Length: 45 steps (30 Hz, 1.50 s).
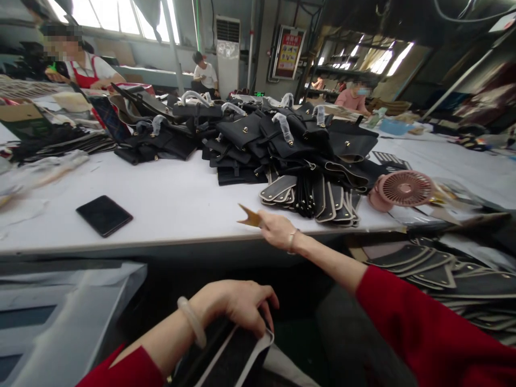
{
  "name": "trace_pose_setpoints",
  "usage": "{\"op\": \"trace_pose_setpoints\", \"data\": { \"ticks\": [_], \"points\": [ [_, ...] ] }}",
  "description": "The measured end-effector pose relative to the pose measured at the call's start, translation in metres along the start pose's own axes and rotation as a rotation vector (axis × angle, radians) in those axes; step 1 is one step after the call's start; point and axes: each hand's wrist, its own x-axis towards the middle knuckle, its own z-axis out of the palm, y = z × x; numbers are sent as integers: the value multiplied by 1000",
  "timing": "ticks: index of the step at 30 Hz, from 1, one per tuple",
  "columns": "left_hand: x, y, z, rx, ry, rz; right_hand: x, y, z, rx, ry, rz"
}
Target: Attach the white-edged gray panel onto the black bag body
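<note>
My right hand (277, 230) reaches over the front edge of the white table (173, 207), closed on a flat yellowish piece with a V-shaped notch (249, 216). Low in front of me, my left hand (245, 305) has its fingers curled over the edge of a black leather piece with pale edging (237, 352); the rest of that piece runs out of the picture. Beyond my right hand lie stacked black straps with pale edges and small studs (332, 201). Behind those is a large heap of black leather bags (258, 134), some with plastic-wrapped handles.
On the left of the table rests a dark tablet or phone (105, 215). A pink fan (403, 189) stands at the right. More edged black pieces (451, 274) are piled below the table at right. Grey plastic sheeting (76, 317) is at lower left. Other people sit farther back.
</note>
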Motion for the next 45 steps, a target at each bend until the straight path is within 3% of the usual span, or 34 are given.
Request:
{"op": "trace_pose_setpoints", "data": {
  "ticks": [4, 5, 7, 10, 12, 14, 17, 29, 36, 45],
  "points": [
    [3, -8, 2, -47, 1, 25, -97, 26, -41, 319, -232, 121],
    [3, -8, 2, -52, 0, 27, -121, 31, -45, 558, -354, 224],
    [3, -8, 2, -61, -6, 21, -160, 36, -41, 779, -519, 382],
    [2, -4, 2, -75, -20, 0, -189, 32, -12, 831, -728, 475],
    [0, -1, 1, -79, -16, -12, -191, 26, 12, 802, -749, 493],
    [-2, 2, 1, -79, -2, -20, -187, 19, 31, 775, -691, 506],
    [-4, 4, 0, -54, 34, -42, -181, 12, 44, 749, -668, 521],
    [0, -8, 2, -115, 51, -11, -172, 3, 44, 735, -649, 478],
    [-2, -5, 1, -95, 97, -56, -173, 9, 39, 723, -652, 522],
    [-2, -8, 4, -177, 77, -3, -171, 6, 46, 732, -680, 509]
  ]
}}
